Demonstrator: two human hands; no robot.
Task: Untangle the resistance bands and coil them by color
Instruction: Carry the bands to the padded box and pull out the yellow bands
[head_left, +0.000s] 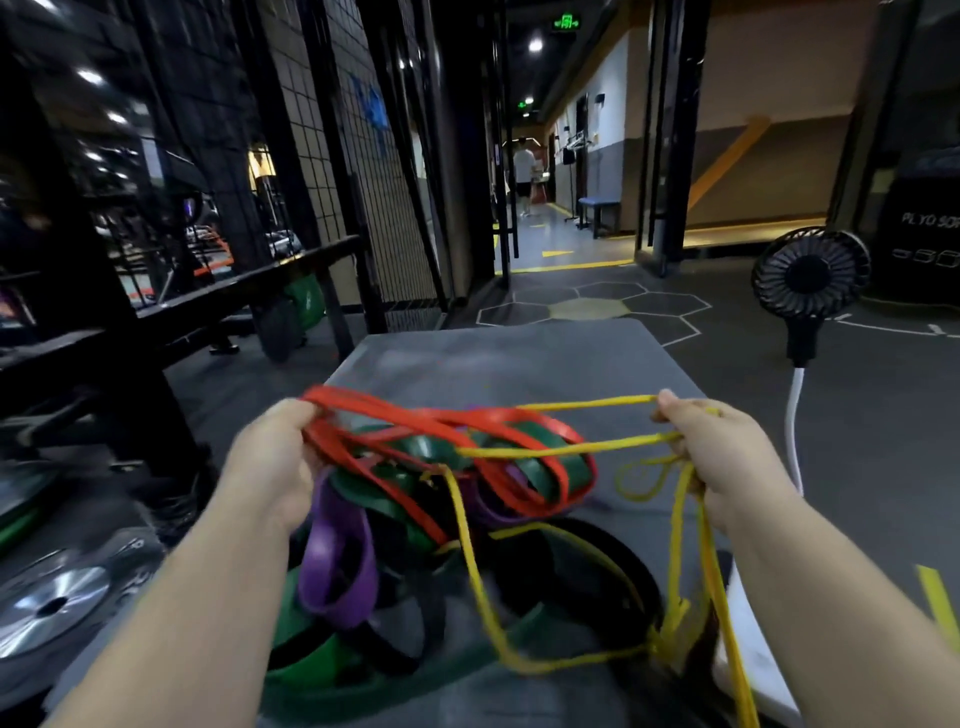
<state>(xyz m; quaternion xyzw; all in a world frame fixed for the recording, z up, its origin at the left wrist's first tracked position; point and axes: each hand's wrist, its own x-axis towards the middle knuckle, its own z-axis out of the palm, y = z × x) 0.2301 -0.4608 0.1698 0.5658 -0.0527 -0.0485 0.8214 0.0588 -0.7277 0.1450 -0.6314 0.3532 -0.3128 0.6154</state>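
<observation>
Bare forearms lead to a bare left hand (270, 460) and right hand (724, 457).

Both bare forearms reached forward from the lower corners, hands well apart and about level. My left hand (275, 457) was back-up, fingers curled round the flat red rubber band (395, 410). My right hand (722, 457) pinched the thin yellow rubber band (582, 402) between thumb and curled fingers, wrist roughly straight.

red band (415, 415), yellow band (571, 449), purple band (337, 571), green band (540, 457)
</observation>
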